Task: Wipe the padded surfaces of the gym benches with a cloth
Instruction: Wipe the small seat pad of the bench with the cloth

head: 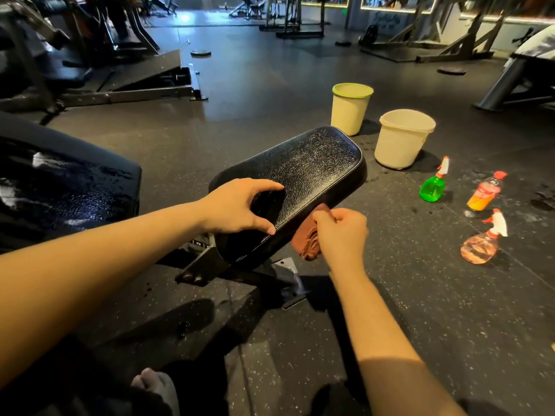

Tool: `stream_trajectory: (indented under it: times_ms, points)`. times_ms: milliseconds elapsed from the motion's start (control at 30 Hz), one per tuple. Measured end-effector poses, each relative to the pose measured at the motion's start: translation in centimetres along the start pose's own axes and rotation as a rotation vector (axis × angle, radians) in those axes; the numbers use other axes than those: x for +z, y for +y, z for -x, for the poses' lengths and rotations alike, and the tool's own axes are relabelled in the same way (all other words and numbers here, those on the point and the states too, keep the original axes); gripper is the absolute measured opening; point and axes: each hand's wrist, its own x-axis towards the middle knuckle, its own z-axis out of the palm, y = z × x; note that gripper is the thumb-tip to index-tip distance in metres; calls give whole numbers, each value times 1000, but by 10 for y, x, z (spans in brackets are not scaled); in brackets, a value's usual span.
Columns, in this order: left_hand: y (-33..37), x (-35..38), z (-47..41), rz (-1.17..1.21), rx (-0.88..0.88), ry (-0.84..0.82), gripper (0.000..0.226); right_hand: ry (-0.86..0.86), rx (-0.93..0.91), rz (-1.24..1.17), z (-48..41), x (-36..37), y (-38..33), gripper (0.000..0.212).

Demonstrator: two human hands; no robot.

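A black padded bench seat (312, 169) tilts up in the middle of the view, its top speckled with wet droplets. My left hand (237, 207) rests on the seat's near end, thumb and fingers spread around its edge. My right hand (342, 232) grips a bunched brown cloth (307, 240) pressed against the seat's right side edge, just under the rim. A larger black backrest pad (69, 187), also wet and shiny, lies at the left.
Two pale buckets (351, 109) (402, 139) stand beyond the seat. A green spray bottle (434, 186), an orange drink bottle (485, 192) and an orange spray bottle (483, 241) lie on the rubber floor at the right. Gym machine frames (120, 88) fill the back.
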Motion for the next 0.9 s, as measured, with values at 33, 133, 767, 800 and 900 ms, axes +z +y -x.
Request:
stream_trajectory:
  times_ms: [33,133,767,800,900]
  points:
    - [0,1,0,-2,2,-2,93,35,-11,39,8,4,0,47]
    - [0,-1,0,-29,8,-3,93,-132,-22,92,56,23,4,41]
    - [-3,-2,-3,-83,34,-8,93,-267,-290,546,61,17,4,22]
    - [-3,-2,-3,-85,40,-3,93,-163,-249,514,45,10,3,26]
    - [-2,-1,-1,-106,54,-1,92,46,-190,426,9,-8,-6,30]
